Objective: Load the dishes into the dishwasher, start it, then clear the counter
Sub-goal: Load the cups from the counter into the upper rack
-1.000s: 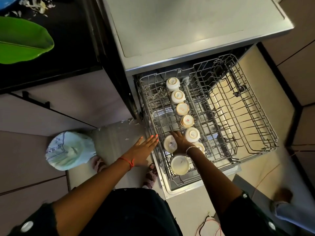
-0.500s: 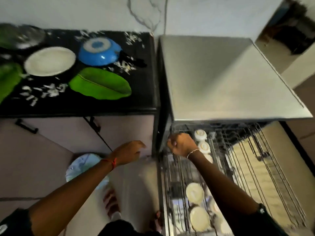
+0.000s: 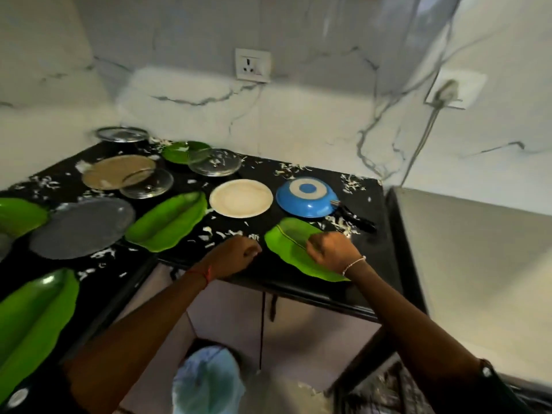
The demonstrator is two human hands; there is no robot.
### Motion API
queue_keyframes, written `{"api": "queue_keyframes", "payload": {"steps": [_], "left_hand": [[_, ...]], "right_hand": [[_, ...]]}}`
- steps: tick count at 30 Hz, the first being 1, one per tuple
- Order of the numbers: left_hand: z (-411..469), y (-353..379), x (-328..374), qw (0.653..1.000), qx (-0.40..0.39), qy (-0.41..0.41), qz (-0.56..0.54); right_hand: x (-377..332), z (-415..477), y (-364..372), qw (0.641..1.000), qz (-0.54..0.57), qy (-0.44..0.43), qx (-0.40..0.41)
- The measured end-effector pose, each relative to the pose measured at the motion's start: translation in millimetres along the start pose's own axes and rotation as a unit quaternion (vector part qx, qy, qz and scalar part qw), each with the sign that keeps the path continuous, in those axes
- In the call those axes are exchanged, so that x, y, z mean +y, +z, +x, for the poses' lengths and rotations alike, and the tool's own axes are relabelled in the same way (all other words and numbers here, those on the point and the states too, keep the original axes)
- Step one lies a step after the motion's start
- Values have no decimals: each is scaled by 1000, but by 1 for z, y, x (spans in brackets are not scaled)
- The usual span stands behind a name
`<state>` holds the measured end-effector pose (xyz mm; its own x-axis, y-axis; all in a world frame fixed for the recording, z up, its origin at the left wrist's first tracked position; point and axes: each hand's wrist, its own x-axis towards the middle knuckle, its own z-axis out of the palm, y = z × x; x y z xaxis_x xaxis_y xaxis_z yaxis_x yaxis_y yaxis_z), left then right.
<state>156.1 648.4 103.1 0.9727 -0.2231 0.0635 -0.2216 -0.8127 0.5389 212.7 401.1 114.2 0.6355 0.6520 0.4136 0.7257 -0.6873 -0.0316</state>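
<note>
Head view: right hand (image 3: 331, 252) curls over the green plate (image 3: 286, 239), grip unclear; left hand (image 3: 237, 255) is fisted, empty. Plate seems light, stiff; better held by rim.

Glossy grn plastic plate (image 3: 286, 239) — clear glass lid (image 3: 214, 162)

Right hand (image 3: 331, 252) overlaps green leaf plate (image 3: 286, 239); fingertips hidden, grip not resolvable. Left hand (image 3: 236, 255) motion-blurred, palm side hidden. Far-left leaf plate (image 3: 18, 215) and near-left leaf plate (image 3: 35, 321) cut by left edge. Blue bag (image 3: 206, 380) cut by bottom edge. Dishwasher rack (image 3: 388, 389) blurred, lower right.
</note>
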Motion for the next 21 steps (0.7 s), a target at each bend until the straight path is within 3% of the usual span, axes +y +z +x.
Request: {"api": "queue_keyframes", "payload": {"steps": [5,9,17,21], "left_hand": [[20,-13,-31,998,32,-16,-42],[34,5,-45,999,20,-9,-28],[79,55,-85,984,-43,-97,142],[78,67,-99,990,25,-76,112]], "right_hand": [[12,37,8,991,11,104,-86],[32,52,14,985,-31,100,-136],[99,70,33,950,-49,234,-201],[132,76,47,935,-40,268,-227]]}}
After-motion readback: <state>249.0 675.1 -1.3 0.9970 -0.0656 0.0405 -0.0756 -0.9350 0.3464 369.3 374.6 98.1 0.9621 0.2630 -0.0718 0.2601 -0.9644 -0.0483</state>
